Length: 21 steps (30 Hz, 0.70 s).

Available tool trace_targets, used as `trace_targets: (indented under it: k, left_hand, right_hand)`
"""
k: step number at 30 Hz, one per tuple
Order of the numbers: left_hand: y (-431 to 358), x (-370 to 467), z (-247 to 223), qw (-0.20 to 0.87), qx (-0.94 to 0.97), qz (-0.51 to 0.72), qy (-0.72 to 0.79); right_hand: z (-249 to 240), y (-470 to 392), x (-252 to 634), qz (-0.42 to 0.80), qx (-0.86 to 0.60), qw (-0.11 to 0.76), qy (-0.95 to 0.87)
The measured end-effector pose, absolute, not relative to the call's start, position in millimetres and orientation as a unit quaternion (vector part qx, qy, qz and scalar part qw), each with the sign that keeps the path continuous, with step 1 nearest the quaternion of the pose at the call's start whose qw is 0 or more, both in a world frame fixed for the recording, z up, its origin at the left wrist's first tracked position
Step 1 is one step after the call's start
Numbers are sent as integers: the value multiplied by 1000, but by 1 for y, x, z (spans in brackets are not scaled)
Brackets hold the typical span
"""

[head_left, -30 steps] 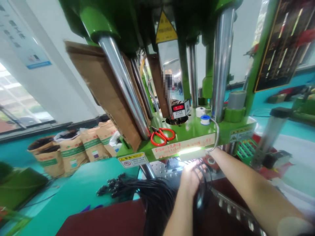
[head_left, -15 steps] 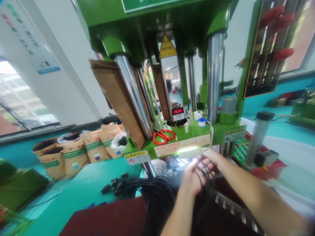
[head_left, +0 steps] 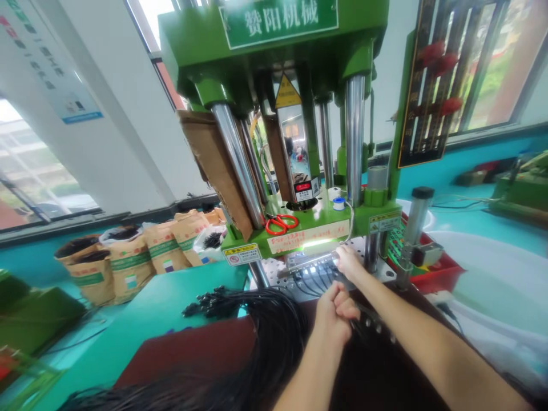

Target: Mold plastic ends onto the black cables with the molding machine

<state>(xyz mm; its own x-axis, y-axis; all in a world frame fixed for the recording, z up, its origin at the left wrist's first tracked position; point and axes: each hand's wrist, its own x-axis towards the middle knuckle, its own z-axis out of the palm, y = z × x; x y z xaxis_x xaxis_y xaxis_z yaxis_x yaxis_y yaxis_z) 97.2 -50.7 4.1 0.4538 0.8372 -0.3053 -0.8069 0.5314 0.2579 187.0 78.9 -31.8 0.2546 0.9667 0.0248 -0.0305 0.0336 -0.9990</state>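
Note:
My left hand [head_left: 336, 313] is closed in a fist round a bunch of thin black cables [head_left: 315, 281]. These cables run from the metal mould plate [head_left: 302, 294] under the green press [head_left: 274, 57] towards the fist. Farther in, my right hand [head_left: 349, 264] has its fingers curled at the right end of a metal bar [head_left: 310, 262] lying across the plate. What sits between those fingers is hidden. A thick bundle of black cables [head_left: 278, 325] drapes over the dark red board [head_left: 192, 359] to the left of my hands, its connector ends [head_left: 209, 302] heaped on the green tabletop.
Red-handled scissors [head_left: 281, 224] and a blue-and-white tape roll [head_left: 338, 204] lie on the press ledge above my hands. Steel columns [head_left: 355, 131] frame it. Paper sacks [head_left: 132, 262] stand at left. A red crate [head_left: 440, 273] and a large white tub [head_left: 505, 291] are at right.
My left hand, palm up with cables across its fingers before, has closed into a fist. My right hand now shows at the bar's end. The camera view has shifted, showing more of the press top.

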Motion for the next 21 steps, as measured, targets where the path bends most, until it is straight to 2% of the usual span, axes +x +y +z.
trace_targets:
  k: [5, 10, 13, 15, 17, 18, 21]
  left_hand:
    - [-103, 89, -12, 866, 54, 461, 187]
    - [-150, 78, -23, 864, 214, 425, 164]
    - [-147, 31, 0, 817, 226, 516, 123]
    - [-128, -18, 22, 701, 202, 667, 148]
    - [-100, -67, 36, 512, 196, 796, 258]
    - [-85, -88, 36, 412, 186, 817, 359]
    - [-45, -127, 12, 342, 147, 803, 466]
  right_hand:
    - [-29, 63, 191, 469, -543, 594, -364]
    - [-23, 45, 198, 478, -514, 619, -351]
    - [-22, 30, 215, 474, -511, 629, -343]
    - [-25, 16, 233, 472, -513, 632, -338]
    - [-29, 0, 254, 470, -519, 633, -331]
    - [-32, -8, 265, 467, -525, 632, -326]
    - [-40, -31, 296, 457, -554, 624, -309]
